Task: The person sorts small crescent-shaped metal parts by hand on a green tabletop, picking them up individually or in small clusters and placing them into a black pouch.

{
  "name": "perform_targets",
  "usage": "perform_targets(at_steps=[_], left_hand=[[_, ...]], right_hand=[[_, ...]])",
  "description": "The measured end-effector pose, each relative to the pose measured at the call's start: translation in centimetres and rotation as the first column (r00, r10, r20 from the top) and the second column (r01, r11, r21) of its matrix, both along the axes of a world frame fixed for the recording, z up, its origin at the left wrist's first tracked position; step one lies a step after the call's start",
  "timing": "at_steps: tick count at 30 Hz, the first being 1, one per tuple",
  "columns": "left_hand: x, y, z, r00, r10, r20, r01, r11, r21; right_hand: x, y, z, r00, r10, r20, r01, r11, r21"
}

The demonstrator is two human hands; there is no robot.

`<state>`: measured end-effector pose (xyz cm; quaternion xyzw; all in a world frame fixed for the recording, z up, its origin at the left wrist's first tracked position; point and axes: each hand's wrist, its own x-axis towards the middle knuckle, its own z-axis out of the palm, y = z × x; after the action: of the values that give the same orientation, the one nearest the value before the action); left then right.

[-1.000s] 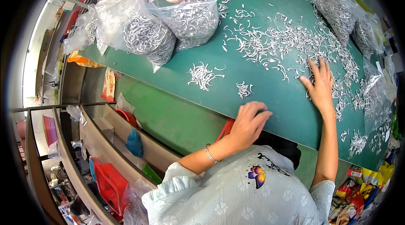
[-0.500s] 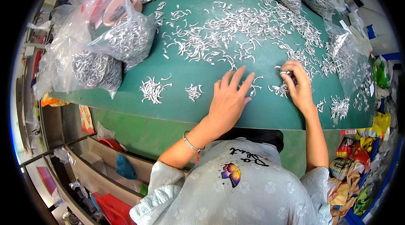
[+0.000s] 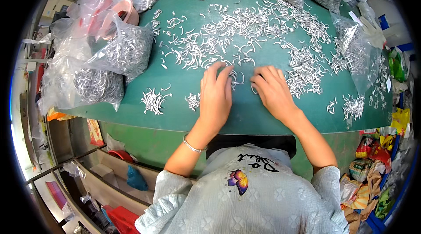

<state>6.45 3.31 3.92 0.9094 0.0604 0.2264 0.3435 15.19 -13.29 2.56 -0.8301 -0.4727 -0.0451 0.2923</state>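
1. Sorting goes best with both hands low on the green table [image 3: 245,115]: the left hand [image 3: 215,98] lies flat, fingers spread narrow and straight, its tips touching the small metal hooks [image 3: 237,76] at the near edge of the big scatter.
2. The right hand [image 3: 272,91] is curled beside it, fingertips bent down onto the same hooks; whether it pinches any I cannot tell.
3. Draw only a few pieces toward the body at a time, since the curved hooks look likely to tangle.
4. Keep sorted groups apart: two little piles [image 3: 153,100] lie left of the left hand, more small heaps [image 3: 351,104] sit by the right edge.
5. Clear plastic bags [image 3: 118,54] full of hooks crowd the left side, others the far right corner.
6. Below the table are shelves [image 3: 105,177] with clutter, and colourful wrappers [image 3: 372,177] pile on the floor at right.
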Motion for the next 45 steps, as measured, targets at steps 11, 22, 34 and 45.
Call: perform_targets(at_steps=[11, 22, 34, 45], left_hand=[[-2.8, -2.1, -0.7, 0.993, -0.031, -0.113, 0.039, 0.997, 0.071], [-4.8, -3.5, -1.2, 0.974, -0.157, -0.161, 0.161, 0.987, 0.011], [-5.0, -3.8, -1.8, 0.979, -0.174, -0.104, 0.171, 0.984, -0.042], [-7.3, -2.3, -1.0, 0.989, -0.044, -0.14, 0.039, 0.999, -0.035]], right_hand=[[-1.3, 0.3, 0.3, 0.998, 0.028, -0.062, -0.029, 0.999, -0.013], [-0.5, 2.5, 0.9, 0.989, -0.106, -0.107, 0.097, 0.992, -0.082], [-0.6, -1.5, 3.2, 0.99, -0.121, -0.077, 0.103, 0.973, -0.205], [-1.7, 1.5, 2.8, 0.994, -0.02, -0.111, 0.01, 0.996, -0.091]])
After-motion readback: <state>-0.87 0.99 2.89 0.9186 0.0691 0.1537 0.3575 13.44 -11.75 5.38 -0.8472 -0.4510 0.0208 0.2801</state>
